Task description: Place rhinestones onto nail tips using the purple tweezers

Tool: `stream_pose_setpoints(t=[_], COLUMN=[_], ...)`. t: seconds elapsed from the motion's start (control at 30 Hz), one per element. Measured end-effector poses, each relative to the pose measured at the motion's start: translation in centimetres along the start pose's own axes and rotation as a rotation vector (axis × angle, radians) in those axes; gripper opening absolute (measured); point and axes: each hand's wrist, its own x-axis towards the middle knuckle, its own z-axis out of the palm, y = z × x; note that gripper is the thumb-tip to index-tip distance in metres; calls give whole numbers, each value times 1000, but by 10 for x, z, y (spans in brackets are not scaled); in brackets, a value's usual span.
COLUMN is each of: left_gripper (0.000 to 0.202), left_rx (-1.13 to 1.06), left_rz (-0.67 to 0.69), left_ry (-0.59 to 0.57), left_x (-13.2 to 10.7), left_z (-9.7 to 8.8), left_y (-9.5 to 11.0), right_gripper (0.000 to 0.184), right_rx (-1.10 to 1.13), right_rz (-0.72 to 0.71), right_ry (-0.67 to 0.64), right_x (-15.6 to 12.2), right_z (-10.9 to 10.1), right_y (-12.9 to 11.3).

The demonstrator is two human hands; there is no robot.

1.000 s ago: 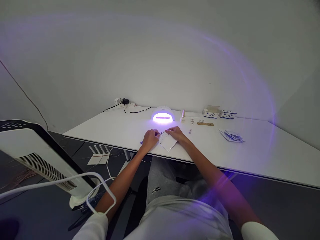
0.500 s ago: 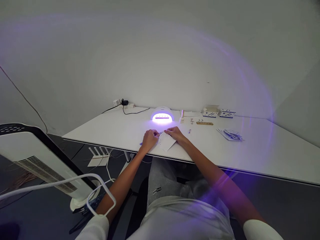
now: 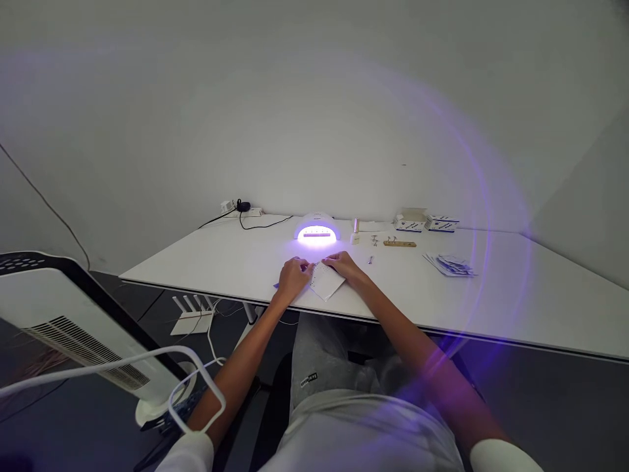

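Observation:
Between my hands, over the near side of the white table, is a small white sheet (image 3: pixel 327 283) with tiny dark dots along its left and upper parts. My right hand (image 3: pixel 343 263) pinches its upper right edge between thumb and fingers. At the upper left side of the sheet, my left hand (image 3: pixel 295 274) has its fingers closed together; what they grip is too small to make out. A bluish edge of something flat (image 3: pixel 276 285) shows beneath the left hand. Just beyond both hands stands a white nail lamp (image 3: pixel 317 224), glowing violet-white inside.
Right of the lamp are a small bottle (image 3: pixel 355 238), metal stands (image 3: pixel 375 240) and a gold-coloured bar (image 3: pixel 400 244). Blue-and-white boxes (image 3: pixel 442 224) stand along the wall, with a pile of packets (image 3: pixel 451 265) in front. A fan-like appliance (image 3: pixel 78 314) and router (image 3: pixel 191 321) are left.
The white sheet has turned slightly, and fewer dots show on its left part than before. My hands stay at nearly the same spot, while the whole view has shifted a little.

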Motion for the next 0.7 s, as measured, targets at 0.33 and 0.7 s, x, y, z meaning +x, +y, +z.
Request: stream_pose_setpoints(t=[0.33, 0.7], left_gripper=[16, 16], left_rx=[-48, -101], left_rz=[-13, 76], left_ry=[16, 56], left_x=[3, 4], left_z=[1, 1], left_y=[-6, -4], right_gripper=[17, 16], right_rx=[-67, -267], right_rz=[-66, -134], right_ry=[3, 93], right_x=[-2, 5], right_z=[-1, -3], right_y=[-4, -2])
